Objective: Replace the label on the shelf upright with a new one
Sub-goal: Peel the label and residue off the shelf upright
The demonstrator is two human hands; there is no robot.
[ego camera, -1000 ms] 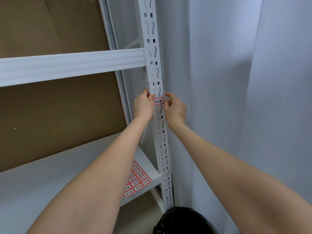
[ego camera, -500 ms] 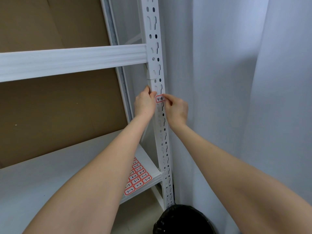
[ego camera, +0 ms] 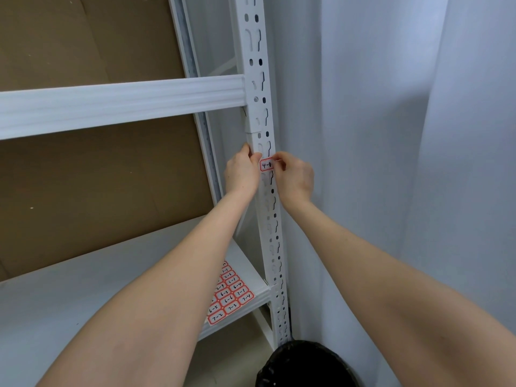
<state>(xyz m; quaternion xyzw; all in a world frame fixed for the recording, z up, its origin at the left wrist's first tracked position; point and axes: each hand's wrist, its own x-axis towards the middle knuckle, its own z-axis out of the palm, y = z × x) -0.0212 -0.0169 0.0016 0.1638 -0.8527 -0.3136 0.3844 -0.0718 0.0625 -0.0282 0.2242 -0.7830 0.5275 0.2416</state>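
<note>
The label [ego camera: 267, 165] sits on the shelf upright [ego camera: 262, 113], just below the crossbeam. The left hand [ego camera: 242, 174] grips the upright's edge to steady it, while the right hand [ego camera: 294, 177] pinches the label's right edge, fingers [ego camera: 280, 160] together, probably to peel it.

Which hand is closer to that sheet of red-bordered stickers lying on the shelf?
Left. The left hand grips the upright above the sticker sheet; the right hand is across the upright, at the label.

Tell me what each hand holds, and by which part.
The right hand pinches the red-bordered label at its right edge. The left hand grips the shelf upright by its left edge.
</note>
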